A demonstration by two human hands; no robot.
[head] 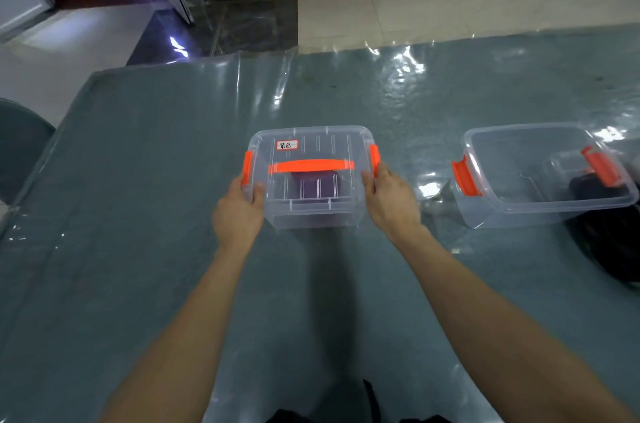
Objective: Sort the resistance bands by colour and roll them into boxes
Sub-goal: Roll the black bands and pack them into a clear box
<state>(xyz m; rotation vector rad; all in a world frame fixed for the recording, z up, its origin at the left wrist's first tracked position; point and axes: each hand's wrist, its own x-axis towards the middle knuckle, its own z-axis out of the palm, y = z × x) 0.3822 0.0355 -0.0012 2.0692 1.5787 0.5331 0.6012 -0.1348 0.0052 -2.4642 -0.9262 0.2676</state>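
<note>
A clear lidded box with an orange handle and orange side clips sits on the table in front of me. A rolled purple band shows through its lid, and a small white label is stuck on top. My left hand grips the box's left side at its clip. My right hand grips the right side, fingers at the other clip. To the right stands a second clear box, open, with a dark band in its right part.
The table is covered in shiny grey-green plastic sheet. A black bundle lies at the right edge beside the open box. A chair back stands off the left edge. Tiled floor and doors lie beyond the far edge.
</note>
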